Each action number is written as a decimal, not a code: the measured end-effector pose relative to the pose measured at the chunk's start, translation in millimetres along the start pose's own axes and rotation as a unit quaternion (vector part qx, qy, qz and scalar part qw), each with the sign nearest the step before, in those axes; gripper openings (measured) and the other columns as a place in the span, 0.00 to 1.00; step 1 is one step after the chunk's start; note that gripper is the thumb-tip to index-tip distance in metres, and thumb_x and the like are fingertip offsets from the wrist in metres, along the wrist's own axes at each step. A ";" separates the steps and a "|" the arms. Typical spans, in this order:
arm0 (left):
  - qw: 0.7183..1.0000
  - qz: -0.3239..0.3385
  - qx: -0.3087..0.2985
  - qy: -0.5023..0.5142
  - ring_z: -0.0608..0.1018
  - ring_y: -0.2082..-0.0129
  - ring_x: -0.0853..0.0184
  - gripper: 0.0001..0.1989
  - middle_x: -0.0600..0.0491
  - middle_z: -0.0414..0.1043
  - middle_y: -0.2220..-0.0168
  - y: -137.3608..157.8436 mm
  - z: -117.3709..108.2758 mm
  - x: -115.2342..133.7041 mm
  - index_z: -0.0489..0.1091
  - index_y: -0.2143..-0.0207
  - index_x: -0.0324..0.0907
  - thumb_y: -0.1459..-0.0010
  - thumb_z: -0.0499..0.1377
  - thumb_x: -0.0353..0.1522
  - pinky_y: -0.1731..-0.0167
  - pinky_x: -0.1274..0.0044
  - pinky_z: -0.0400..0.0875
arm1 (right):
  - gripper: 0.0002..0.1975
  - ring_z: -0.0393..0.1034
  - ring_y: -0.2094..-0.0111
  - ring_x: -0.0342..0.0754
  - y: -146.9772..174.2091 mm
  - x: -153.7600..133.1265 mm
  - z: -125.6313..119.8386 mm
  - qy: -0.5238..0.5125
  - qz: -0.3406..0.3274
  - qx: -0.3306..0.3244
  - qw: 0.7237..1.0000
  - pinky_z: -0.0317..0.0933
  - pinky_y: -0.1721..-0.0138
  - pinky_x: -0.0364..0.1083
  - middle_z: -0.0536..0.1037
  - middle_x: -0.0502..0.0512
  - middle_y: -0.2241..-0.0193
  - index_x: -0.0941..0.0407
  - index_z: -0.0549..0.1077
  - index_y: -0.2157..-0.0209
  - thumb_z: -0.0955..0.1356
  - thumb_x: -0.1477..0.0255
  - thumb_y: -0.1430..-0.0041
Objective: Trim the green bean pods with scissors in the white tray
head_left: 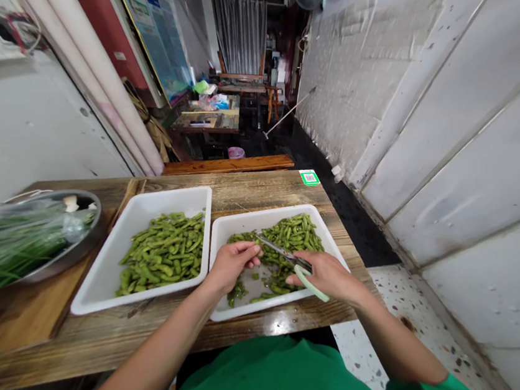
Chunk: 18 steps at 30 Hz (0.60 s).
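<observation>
My right hand [333, 275] is wrapped round the handles of a pair of scissors [312, 285] with pale green grips. The blades point left, toward my left hand [234, 263], whose thumb and fingers pinch a small green edamame pod mostly hidden by the fingertips. Both hands hover over the right white tray [338, 252], where edamame pods [296, 231] are heaped at the back and loose bits lie nearer me. To the left, a second white tray [107, 259] holds a broad pile of edamame pods [166, 250].
At the far left, a metal bowl [90, 239] with bagged leafy greens [15, 242] stands on a wooden board [35, 313]. A QR code card [309, 177] lies at the table's far right corner. Beyond the wooden table [260, 189] is a bench [230, 165]; a wall stands right.
</observation>
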<state>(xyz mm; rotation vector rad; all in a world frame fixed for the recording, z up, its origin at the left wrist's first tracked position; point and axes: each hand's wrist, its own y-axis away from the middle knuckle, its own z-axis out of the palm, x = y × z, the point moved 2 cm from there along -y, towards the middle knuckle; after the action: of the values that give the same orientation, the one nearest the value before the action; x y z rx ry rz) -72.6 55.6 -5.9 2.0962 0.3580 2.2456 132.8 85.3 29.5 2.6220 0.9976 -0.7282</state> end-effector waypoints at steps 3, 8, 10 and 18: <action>0.999 0.018 -0.026 -0.029 0.67 0.81 0.75 0.13 0.53 0.69 0.79 2.1 2.4 0.1 0.70 0.73 0.35 0.56 0.58 0.38 0.80 0.82 0.60 | 0.28 0.66 0.71 0.47 1.1 -2.4 -1.0 -0.005 -0.004 -0.010 1.000 0.54 0.71 0.41 0.74 0.56 0.70 0.57 0.66 0.55 0.63 0.53 0.55; 0.995 0.026 -0.075 -0.059 0.67 0.81 0.74 0.12 0.53 0.68 0.81 7.4 9.7 2.4 0.69 0.74 0.36 0.53 0.56 0.38 0.80 0.81 0.59 | 0.23 0.65 0.74 0.45 1.7 -5.5 -1.2 -0.032 -0.013 -0.029 0.999 0.53 0.73 0.41 0.73 0.53 0.73 0.55 0.69 0.61 0.62 0.54 0.52; 0.994 0.030 -0.089 -0.063 0.66 0.82 0.74 0.12 0.53 0.67 0.82 9.7 12.8 4.5 0.69 0.75 0.36 0.52 0.55 0.38 0.80 0.81 0.59 | 0.24 0.65 0.74 0.45 1.3 -5.7 -1.3 -0.031 -0.017 -0.024 0.999 0.54 0.73 0.41 0.73 0.53 0.72 0.56 0.68 0.59 0.62 0.53 0.52; 0.992 0.032 -0.102 -0.065 0.65 0.83 0.75 0.14 0.54 0.65 0.84 13.3 15.6 8.4 0.68 0.76 0.34 0.51 0.54 0.38 0.80 0.82 0.58 | 0.25 0.63 0.75 0.44 2.2 -4.1 -1.7 -0.022 -0.027 -0.006 0.999 0.53 0.74 0.40 0.72 0.54 0.73 0.57 0.69 0.59 0.62 0.54 0.53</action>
<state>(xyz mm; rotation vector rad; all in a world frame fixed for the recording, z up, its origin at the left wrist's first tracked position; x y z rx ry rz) -56.2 46.3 5.9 2.1592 0.0539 2.0623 132.3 82.1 33.3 2.5657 1.0610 -0.7859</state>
